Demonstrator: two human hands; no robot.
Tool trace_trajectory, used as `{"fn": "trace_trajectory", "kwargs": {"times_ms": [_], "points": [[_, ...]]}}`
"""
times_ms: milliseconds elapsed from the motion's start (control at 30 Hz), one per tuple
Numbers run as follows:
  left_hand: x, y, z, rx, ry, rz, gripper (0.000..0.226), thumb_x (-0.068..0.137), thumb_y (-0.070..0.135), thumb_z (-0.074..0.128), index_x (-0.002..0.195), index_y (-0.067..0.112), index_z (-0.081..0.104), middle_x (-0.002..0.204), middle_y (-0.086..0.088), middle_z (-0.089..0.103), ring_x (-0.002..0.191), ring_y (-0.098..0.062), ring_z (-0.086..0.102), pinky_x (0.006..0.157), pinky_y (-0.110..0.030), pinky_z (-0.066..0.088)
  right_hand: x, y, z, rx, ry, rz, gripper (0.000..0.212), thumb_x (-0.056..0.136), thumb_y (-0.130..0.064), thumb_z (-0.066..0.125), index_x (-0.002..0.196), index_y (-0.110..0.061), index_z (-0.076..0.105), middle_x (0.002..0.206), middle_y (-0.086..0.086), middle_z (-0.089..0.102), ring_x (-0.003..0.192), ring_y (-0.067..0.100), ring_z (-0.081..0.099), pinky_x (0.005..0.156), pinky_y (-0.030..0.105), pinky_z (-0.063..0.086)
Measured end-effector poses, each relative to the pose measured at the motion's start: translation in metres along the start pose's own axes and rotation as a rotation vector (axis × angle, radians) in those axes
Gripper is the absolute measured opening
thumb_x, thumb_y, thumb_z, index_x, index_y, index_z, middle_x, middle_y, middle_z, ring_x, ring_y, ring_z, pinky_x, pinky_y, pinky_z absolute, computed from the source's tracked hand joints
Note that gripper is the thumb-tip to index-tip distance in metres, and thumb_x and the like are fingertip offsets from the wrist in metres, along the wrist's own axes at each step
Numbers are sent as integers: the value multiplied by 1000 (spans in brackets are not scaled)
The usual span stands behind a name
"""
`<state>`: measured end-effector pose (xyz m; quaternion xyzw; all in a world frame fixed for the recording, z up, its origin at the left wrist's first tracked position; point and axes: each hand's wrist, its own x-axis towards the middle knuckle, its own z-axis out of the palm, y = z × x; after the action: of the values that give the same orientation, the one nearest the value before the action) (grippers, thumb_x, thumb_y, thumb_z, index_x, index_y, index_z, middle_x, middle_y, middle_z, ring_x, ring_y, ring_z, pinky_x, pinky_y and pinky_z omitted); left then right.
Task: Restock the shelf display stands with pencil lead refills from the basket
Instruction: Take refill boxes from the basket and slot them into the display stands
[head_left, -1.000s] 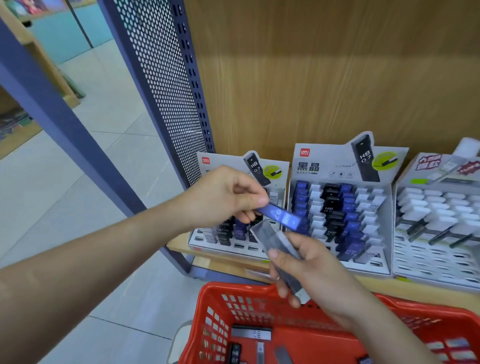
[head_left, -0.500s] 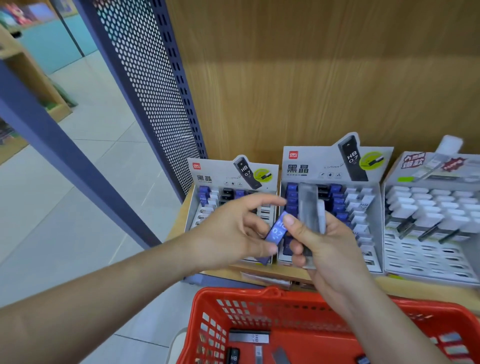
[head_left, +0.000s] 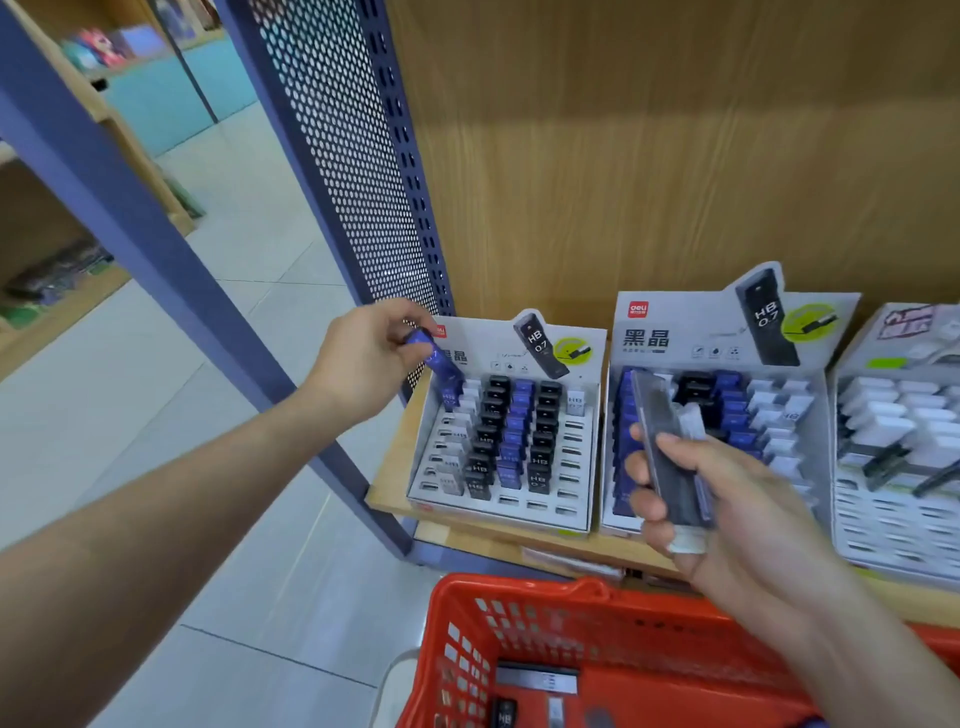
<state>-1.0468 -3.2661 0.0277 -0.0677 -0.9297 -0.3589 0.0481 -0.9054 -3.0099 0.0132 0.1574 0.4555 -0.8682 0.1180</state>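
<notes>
Nearest, the red basket (head_left: 519, 592) sat below the shelf edge with a few loose refills (head_left: 537, 679) on its floor. Just beyond it, the right hand (head_left: 737, 514) gripped a bundle of refill cases (head_left: 670, 457), dark and clear ones. Its fingers were curled round the left side and its thumb lay across the front, leaving no gap. The bundle stood nearly upright, its long axis leaning a little left at the top, in front of the middle display stand (head_left: 670, 322).

Farther off and to the left, the left hand (head_left: 363, 358) pinched the upper end of a blue refill case (head_left: 436, 364) between narrow fingertips, the other fingers folded in.

Half a second earlier the two hands had met in front of the middle stand, both touching that blue case. They had since drawn well apart: the left hand had carried the case to the far left corner of the left display stand (head_left: 498, 514), while the right hand kept its place.

The blue case slanted down and to the right, its lower end at the far left column of slots. Whether it had entered a slot could not be told. Both stands rested on the wooden shelf (head_left: 395, 483).
</notes>
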Motion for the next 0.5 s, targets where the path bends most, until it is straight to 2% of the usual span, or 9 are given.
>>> {"fn": "trace_trajectory", "kwargs": {"times_ms": [67, 200, 333, 500], "points": [[-2, -13, 7, 119, -22, -4, 20, 85, 7, 66, 89, 27, 64, 80, -5, 70, 73, -26, 64, 70, -35, 54, 0, 4, -1, -6, -25, 20, 31, 77, -17, 59, 103, -2, 64, 69, 10, 54, 48, 16, 48, 36, 23, 39], [-4, -28, 18, 253, -49, -4, 16, 84, 11, 69, 97, 20, 68, 81, -1, 67, 78, -20, 62, 73, -27, 49, 1, 14, -2, -7, -44, 69, 33, 78, -17, 59, 108, -1, 62, 70, 10, 54, 48, 16, 49, 37, 24, 40], [-9, -32, 29, 265, -93, 31, 15, 85, 10, 68, 100, 14, 72, 92, -1, 71, 90, -19, 64, 85, -30, 50, 1, 20, -6, 3, -53, 115, 32, 80, -17, 60, 108, -2, 61, 72, 11, 55, 51, 17, 51, 38, 24, 42], [-6, -31, 32, 370, -136, 124, 21, 88, 12, 65, 108, 14, 72, 110, -1, 71, 104, -20, 62, 92, -25, 44, 0, 23, -8, 10, -34, 166, 34, 79, -17, 62, 110, -3, 60, 73, 12, 57, 50, 20, 51, 37, 25, 42]]}}
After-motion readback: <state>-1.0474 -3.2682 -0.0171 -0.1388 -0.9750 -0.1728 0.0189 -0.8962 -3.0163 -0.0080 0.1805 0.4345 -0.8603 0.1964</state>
